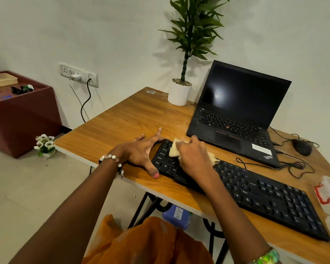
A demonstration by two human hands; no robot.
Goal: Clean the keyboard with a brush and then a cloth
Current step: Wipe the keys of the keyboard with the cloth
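While left hand [141, 153] braces keyboard [255, 191]; right hand [193, 157] presses cloth [172, 150].

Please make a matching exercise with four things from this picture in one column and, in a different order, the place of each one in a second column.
1. beige cloth
2. white plant pot
3. black computer mouse
4. open black laptop

A. far edge of the wooden table, by the wall
B. behind the black keyboard
C. under the right hand
D. right of the laptop

Pairs: 1-C, 2-A, 3-D, 4-B
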